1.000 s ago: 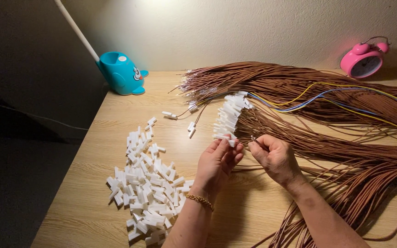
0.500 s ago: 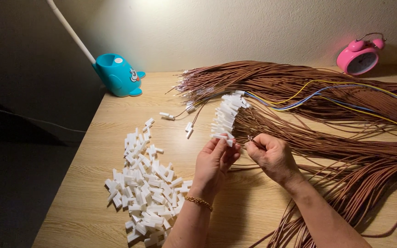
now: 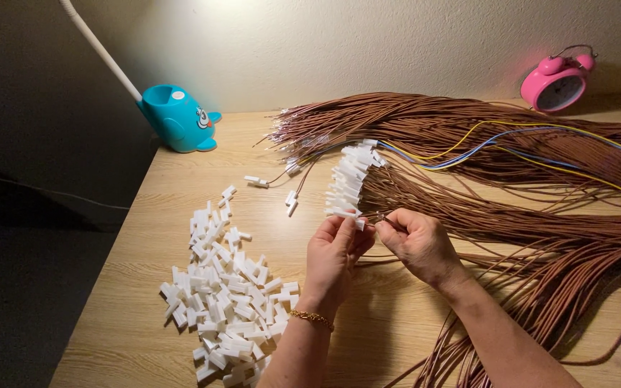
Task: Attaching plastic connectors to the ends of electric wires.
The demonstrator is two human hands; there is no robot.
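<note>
Left hand (image 3: 333, 253) pinches a small white connector (image 3: 359, 223) at centre of the surface (image 3: 181, 194); right hand (image 3: 418, 241) fingers closed on a thin brown wire (image 3: 397, 218) end. Connector: light, rigid, grip its sides. Wire: limp, hold near the tip; loose connector pile (image 3: 228, 302) at 8 o'clock.

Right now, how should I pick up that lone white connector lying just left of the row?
Pinch the lone white connector across its long sides, coming from above. It lies flat on the wooden table, apart from the loose pile, with its wire trailing back.
</note>
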